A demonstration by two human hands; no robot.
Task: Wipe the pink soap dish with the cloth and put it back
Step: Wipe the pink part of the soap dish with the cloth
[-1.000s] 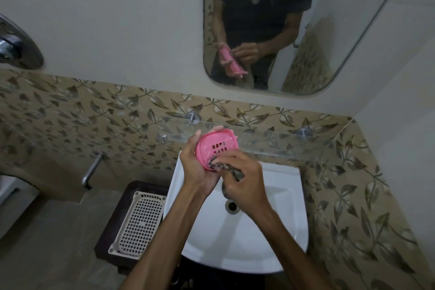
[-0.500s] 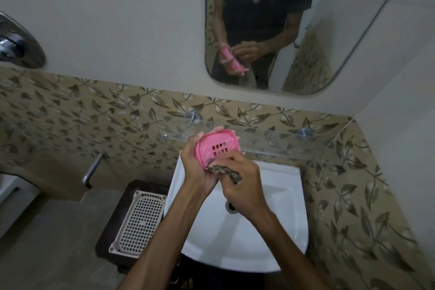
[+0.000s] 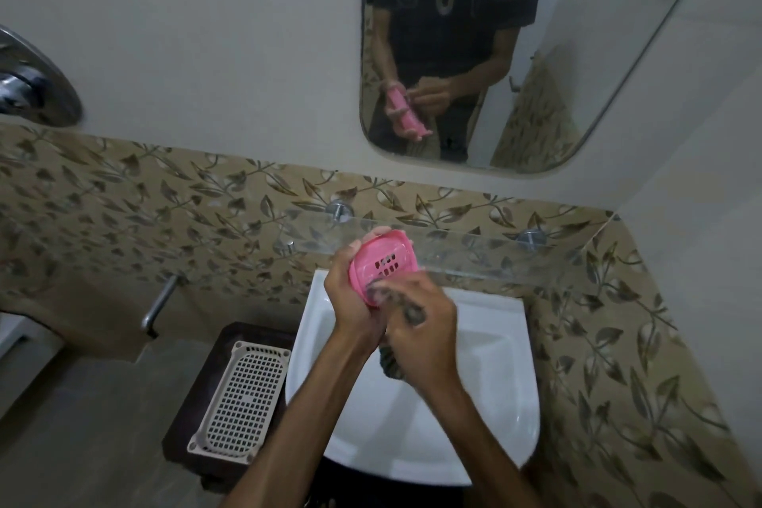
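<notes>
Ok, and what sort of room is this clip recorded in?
Most likely a small home bathroom. A white wash basin is fixed to the wall under a glass shelf and a mirror, with leaf-patterned tiles around it.

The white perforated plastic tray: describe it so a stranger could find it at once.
Start at the white ceramic washbasin under the wall mirror. Just to the basin's left stands a dark brown stand, and the white perforated plastic tray lies flat on top of it. Its grid of small square holes and pale rectangular rim set it apart from the pink soap dish held above the basin.
</notes>
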